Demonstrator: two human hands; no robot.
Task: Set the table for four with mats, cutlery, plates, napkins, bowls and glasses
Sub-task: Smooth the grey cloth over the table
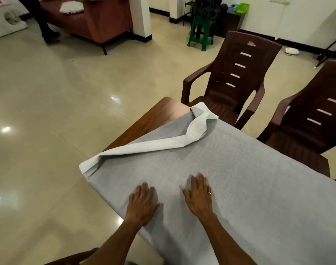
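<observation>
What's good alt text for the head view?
Both hands, left hand and right hand, press flat on a grey tablecloth whose far edge is folded back, baring the wooden table. Two brown plastic chairs stand beyond.

Bare forearms, no sleeves, gold ring (209, 193) on right grip (198, 197)

Both hands laid flat, palms down

The left hand (142, 204) is spread with straight fingers, its thumb angled out toward the right. The right hand (199, 196) is placed just beside it, a little further forward, fingers straight and close together, a ring (209, 193) worn on one finger. Both bare forearms are extended from the lower edge of the view, and nothing is gripped by either hand.
</observation>
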